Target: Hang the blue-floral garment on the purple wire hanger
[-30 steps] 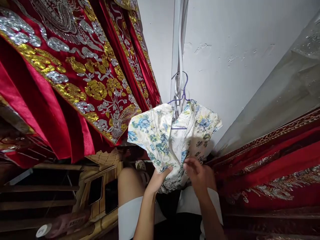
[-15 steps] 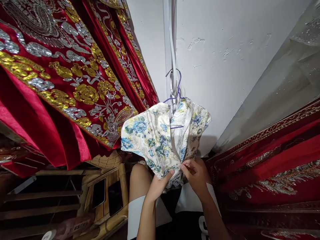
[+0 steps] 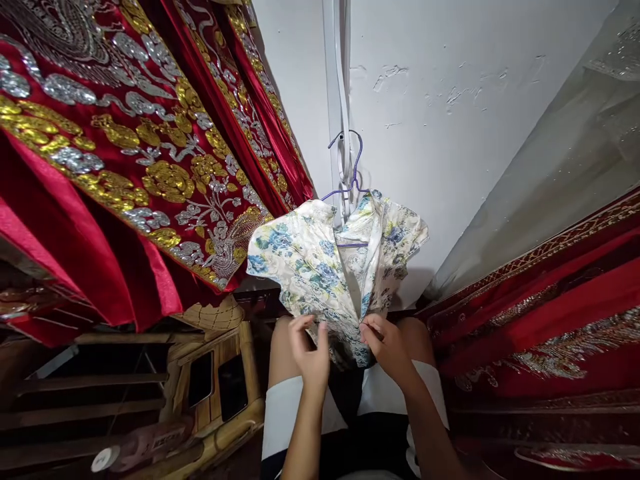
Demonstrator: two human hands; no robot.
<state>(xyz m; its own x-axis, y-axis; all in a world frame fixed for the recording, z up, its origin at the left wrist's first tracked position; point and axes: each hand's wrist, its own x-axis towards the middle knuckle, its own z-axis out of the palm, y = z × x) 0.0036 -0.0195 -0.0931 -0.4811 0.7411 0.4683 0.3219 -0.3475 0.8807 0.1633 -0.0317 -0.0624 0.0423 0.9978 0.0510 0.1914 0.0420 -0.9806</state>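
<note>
A small white garment with blue and yellow flowers (image 3: 320,267) hangs on a purple wire hanger (image 3: 350,180) from a white strap against the wall. My left hand (image 3: 310,350) is at the garment's lower left edge, fingers bent and touching the cloth. My right hand (image 3: 385,343) pinches the lower front edge of the same garment between thumb and fingers. Both hands are just above my knees.
Red satin robes with gold and silver embroidery (image 3: 125,147) hang at the left; more red embroidered cloth (image 3: 540,320) and a clear plastic cover (image 3: 565,153) at the right. A bamboo stool or rack (image 3: 220,393) stands lower left. The white wall (image 3: 440,120) is behind.
My left hand has shifted from cupping the hem underneath to touching the cloth's left edge with fingers up. The right hand has closed into a pinch on the front edge. The view moved slightly.
</note>
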